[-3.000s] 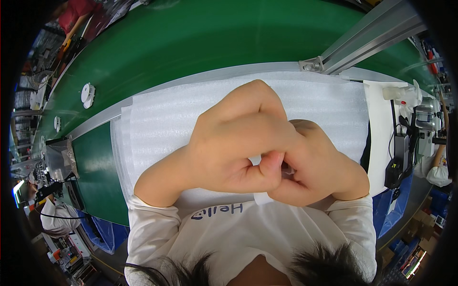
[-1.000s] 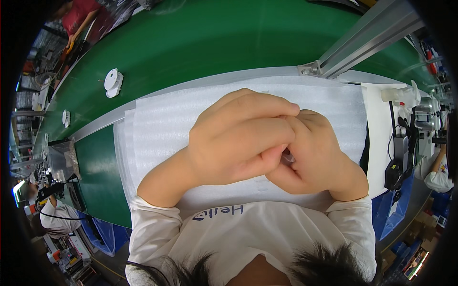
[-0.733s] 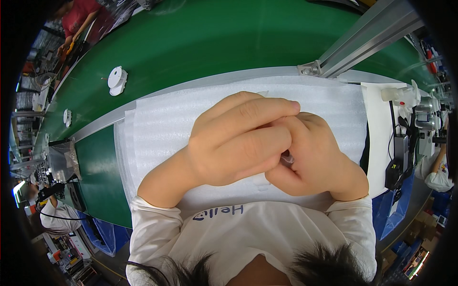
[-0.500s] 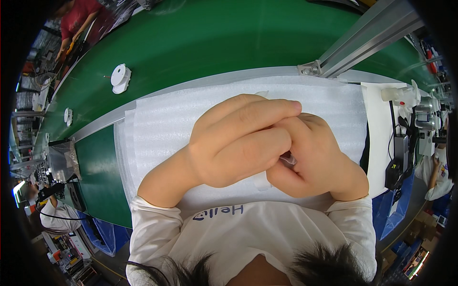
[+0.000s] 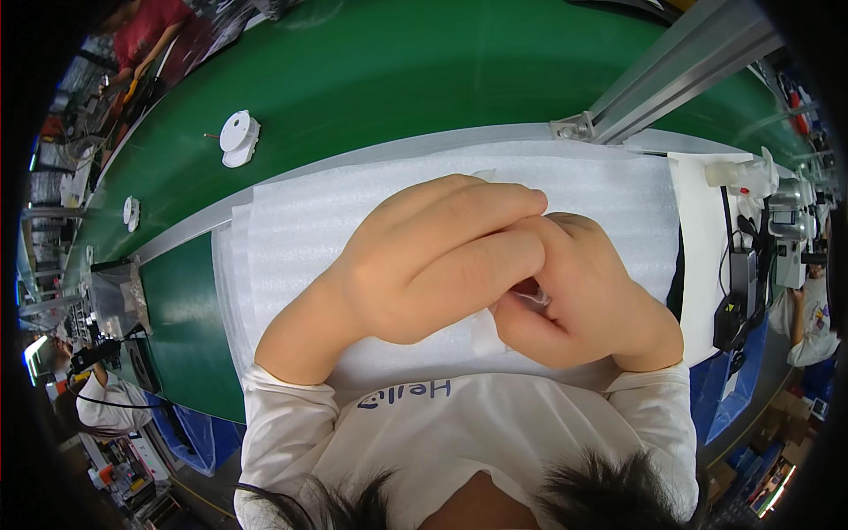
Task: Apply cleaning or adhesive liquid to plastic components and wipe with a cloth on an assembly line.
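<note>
At the far left, a box-shaped thing wrapped in clear plastic [image 5: 117, 296] stands near the edge of the green desk [image 5: 181, 327]. Beyond it, on a long green surface [image 5: 415, 62], sits a small white round plastic part [image 5: 132, 214]; farther back is a co-worker in a red top [image 5: 152, 37]. Next along that surface comes a larger white round plastic part [image 5: 238, 139], a thin reddish wire poking out on its left. A white foam sheet [image 5: 300, 230] covers the middle of the desk. Above it the two bare hands are together: the left hand [image 5: 442, 261] lies with its fingers stretched over the right hand [image 5: 579, 296], and whether it grips anything I cannot tell. The right hand is curled into a fist around a small clear glossy piece [image 5: 536, 299], which shows in the hollow between thumb and fingers, mostly hidden. A whitish flat bit [image 5: 488, 334] shows just below where the hands meet; what it belongs to is unclear. Rightward, a silver metal post [image 5: 680, 71] slants upward, then a plain white sheet [image 5: 698, 265] lies beside a black power adapter [image 5: 730, 320] and a silver cylindrical device [image 5: 791, 212]
</note>
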{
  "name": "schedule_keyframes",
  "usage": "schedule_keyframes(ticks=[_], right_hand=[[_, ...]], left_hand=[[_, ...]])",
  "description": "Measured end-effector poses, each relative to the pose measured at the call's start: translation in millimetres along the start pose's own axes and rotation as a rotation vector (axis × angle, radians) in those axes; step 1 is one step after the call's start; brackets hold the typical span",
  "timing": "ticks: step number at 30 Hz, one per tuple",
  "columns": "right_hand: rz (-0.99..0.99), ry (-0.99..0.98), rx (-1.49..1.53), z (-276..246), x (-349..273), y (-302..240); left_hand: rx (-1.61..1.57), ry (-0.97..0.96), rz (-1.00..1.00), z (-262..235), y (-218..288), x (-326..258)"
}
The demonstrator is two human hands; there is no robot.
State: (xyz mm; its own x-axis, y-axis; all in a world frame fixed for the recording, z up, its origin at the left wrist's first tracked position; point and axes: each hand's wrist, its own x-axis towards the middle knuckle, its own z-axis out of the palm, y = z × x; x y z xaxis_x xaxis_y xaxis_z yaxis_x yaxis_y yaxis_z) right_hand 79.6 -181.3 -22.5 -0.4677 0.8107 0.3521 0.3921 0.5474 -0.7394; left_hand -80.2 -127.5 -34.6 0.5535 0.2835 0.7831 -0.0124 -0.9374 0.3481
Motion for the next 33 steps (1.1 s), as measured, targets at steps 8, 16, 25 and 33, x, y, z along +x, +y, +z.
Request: schedule_keyframes(ticks=[8,16,25,33], right_hand=[[0.074,-0.064,0.183,-0.6,-0.6,-3.2],[0.053,-0.018,0.123,1.3,-0.9,0.0],[0.069,-0.057,0.143,-0.3,1.3,-4.3],[0.089,-0.108,0.155,-0.7,2.7,-6.8]], left_hand=[[-0.050,0.062,0.010,4.3,-2.2,-4.7],[0.071,-0.008,0.099,1.1,-3.9,-0.9],[0.090,0.040,0.169,4.3,-8.8,-6.4],[0.070,0.045,0.139,5.1,-7.8,-9.5]])
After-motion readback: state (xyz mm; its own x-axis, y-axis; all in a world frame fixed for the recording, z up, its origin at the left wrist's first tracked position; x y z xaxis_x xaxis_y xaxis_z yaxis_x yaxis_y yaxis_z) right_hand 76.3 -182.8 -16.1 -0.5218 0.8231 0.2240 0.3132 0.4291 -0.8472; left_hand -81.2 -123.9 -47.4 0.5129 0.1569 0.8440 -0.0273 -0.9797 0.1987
